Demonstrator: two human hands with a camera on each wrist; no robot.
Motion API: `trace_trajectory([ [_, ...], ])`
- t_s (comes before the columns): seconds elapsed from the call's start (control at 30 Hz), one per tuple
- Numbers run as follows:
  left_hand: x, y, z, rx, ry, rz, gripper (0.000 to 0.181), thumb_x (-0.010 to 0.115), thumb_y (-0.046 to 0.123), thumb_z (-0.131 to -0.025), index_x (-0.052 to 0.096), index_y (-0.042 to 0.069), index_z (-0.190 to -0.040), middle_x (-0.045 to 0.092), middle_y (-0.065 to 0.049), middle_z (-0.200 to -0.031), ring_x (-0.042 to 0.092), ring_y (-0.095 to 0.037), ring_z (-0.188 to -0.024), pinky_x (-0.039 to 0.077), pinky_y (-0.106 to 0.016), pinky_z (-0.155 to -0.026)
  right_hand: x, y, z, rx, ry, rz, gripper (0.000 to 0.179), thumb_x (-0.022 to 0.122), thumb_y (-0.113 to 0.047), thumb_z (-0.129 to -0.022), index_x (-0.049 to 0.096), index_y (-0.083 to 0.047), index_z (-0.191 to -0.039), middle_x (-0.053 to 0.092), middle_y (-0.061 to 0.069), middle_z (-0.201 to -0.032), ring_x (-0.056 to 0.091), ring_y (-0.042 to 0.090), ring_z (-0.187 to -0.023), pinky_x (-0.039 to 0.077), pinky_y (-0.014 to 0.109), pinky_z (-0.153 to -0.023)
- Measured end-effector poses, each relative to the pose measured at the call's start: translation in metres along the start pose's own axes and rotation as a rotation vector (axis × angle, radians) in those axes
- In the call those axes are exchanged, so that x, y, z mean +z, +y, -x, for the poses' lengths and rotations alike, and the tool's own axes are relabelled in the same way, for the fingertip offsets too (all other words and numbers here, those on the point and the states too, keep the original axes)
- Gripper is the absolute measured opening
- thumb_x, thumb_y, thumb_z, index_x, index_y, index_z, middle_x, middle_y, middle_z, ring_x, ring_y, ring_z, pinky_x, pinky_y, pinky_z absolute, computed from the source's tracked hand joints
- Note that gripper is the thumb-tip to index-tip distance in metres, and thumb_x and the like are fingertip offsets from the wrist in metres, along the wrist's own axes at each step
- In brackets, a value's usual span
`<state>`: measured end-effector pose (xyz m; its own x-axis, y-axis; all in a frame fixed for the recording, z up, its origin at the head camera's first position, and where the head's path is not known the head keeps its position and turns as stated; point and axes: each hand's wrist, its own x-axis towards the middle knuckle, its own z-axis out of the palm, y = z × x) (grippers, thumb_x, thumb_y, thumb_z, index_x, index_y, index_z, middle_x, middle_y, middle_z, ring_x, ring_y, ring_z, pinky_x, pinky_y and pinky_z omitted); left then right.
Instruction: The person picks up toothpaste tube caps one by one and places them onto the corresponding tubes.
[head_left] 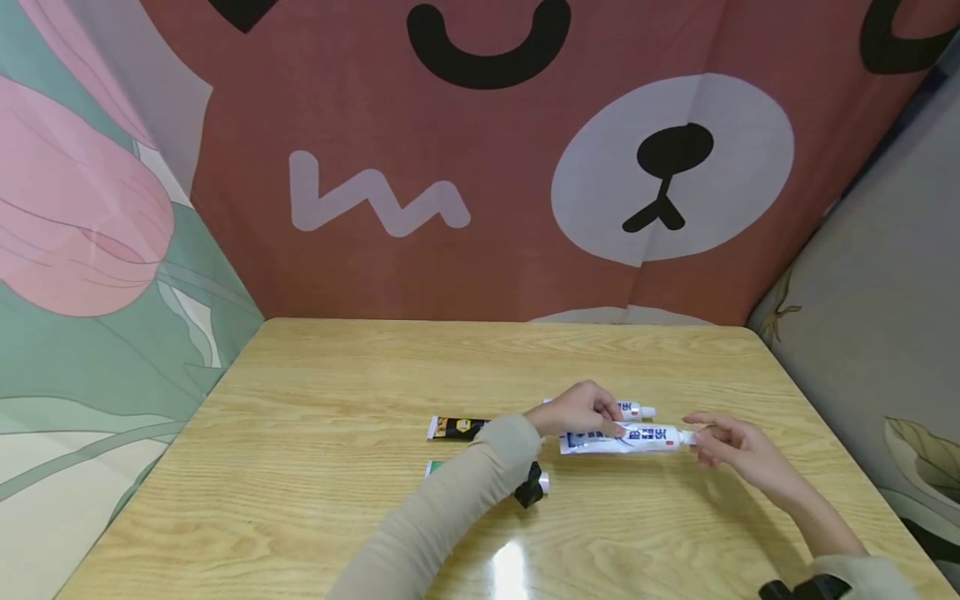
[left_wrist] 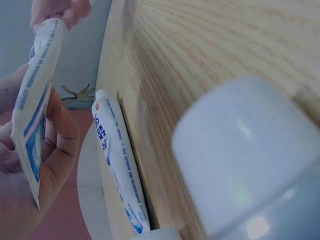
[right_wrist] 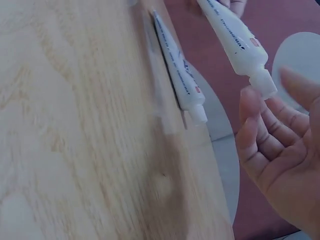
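Note:
A white toothpaste tube with blue lettering point(head_left: 645, 437) is held up over the table, its cap point(right_wrist: 263, 84) pointing right. My left hand point(head_left: 579, 410) pinches the flat tail end between thumb and fingers. Around the cap is my right hand point(head_left: 738, 450); in the right wrist view its fingertips point(right_wrist: 250, 102) are right at the cap, while the thumb stands apart from it. Just behind, a second white toothpaste tube point(left_wrist: 120, 160) lies on the table, partly hidden by the left hand in the head view.
Left of the hands, a black tube point(head_left: 459, 428) lies on the wooden table point(head_left: 300, 500). Nearer to me is a green-ended tube point(head_left: 433, 467), mostly covered by the left sleeve point(head_left: 465, 492). A white cap point(left_wrist: 245, 150) looms close to the left wrist camera. Printed cloth point(head_left: 375, 275) hangs behind the table.

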<state>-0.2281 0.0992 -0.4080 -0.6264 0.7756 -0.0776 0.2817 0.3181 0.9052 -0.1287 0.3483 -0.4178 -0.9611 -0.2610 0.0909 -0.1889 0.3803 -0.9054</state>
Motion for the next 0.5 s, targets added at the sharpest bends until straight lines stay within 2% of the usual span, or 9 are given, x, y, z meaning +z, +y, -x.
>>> trace_trajectory([
  [0.07,-0.0006,-0.0010,0.0003,-0.011,0.001,0.012,0.006,0.069,0.006,-0.080,0.067,0.000,-0.083,0.060,0.003,-0.070,0.051,-0.005,-0.061,0.044,-0.017,-0.059,-0.0016,0.0000,0.0007,-0.038,-0.019,-0.060,0.020,0.050,0.002,-0.091,0.050,0.011,-0.109,0.063,0.010,-0.081,0.061,0.014,-0.068,0.051,0.029,-0.060],
  [0.17,-0.0003,-0.0025,0.0004,-0.022,0.002,0.026,0.006,0.069,0.006,-0.080,0.067,0.001,-0.083,0.060,0.003,-0.070,0.051,-0.006,-0.061,0.044,-0.018,-0.059,-0.0021,-0.0002,0.0004,-0.061,-0.042,-0.104,0.015,0.051,0.006,-0.089,0.049,0.017,-0.100,0.064,0.009,-0.080,0.061,0.012,-0.068,0.051,0.027,-0.059],
  [0.33,0.0015,-0.0037,0.0001,-0.024,-0.003,0.064,0.005,0.068,0.006,-0.081,0.067,0.002,-0.082,0.060,0.001,-0.070,0.051,-0.007,-0.059,0.045,-0.019,-0.056,0.0001,-0.0008,-0.0008,-0.055,-0.016,-0.019,0.018,0.049,0.001,-0.092,0.052,0.019,-0.091,0.060,0.010,-0.068,0.055,0.009,-0.058,0.048,0.028,-0.049],
  [0.5,0.0030,-0.0034,-0.0009,-0.010,0.014,0.034,0.005,0.069,0.006,-0.080,0.068,0.002,-0.082,0.061,0.003,-0.070,0.053,-0.006,-0.062,0.045,-0.018,-0.060,0.0014,0.0003,-0.0026,-0.034,-0.038,0.058,0.029,0.041,-0.007,-0.097,0.054,0.013,-0.080,0.052,0.004,-0.058,0.044,0.007,-0.046,0.036,0.031,-0.037],
])
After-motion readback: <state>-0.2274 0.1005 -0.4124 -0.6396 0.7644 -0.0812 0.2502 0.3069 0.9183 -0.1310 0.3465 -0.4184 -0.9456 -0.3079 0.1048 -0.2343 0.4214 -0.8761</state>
